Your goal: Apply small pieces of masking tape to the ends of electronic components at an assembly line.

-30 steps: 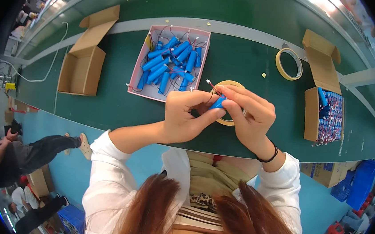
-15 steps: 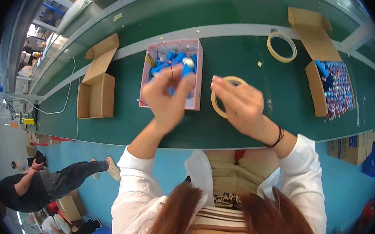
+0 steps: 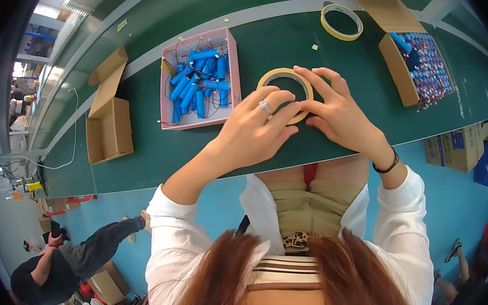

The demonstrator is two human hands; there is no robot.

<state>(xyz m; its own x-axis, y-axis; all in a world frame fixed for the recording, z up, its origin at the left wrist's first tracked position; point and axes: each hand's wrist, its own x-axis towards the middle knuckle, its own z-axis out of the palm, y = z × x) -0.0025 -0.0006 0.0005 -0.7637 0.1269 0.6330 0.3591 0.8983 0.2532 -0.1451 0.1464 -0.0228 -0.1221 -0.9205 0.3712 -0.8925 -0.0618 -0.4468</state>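
Observation:
A roll of yellowish tape [image 3: 275, 74] lies on the green bench in front of me, with both hands at it. My left hand [image 3: 252, 129], a ring on one finger, has its bent fingers on the near left part of the roll. My right hand [image 3: 349, 115] grips the roll's right side, thumb and fingers around its edge. The fingertips of the two hands nearly meet over the roll's opening. Left of them, a pink box [image 3: 237, 82] holds many blue cylindrical battery cells [image 3: 190, 90] with thin wires. No cell shows in either hand.
An open cardboard box [image 3: 109, 132] stands at the left. At the far right, another cardboard box [image 3: 400, 74] is packed with wired cells. A second tape roll [image 3: 342, 35] lies toward the back near a small yellow scrap [image 3: 315, 47]. One person [image 3: 51, 269] is at the lower left.
My left hand has left the space over the pink box and come right to the tape roll; the blue cell it held is gone from it. My right hand has closed on the roll.

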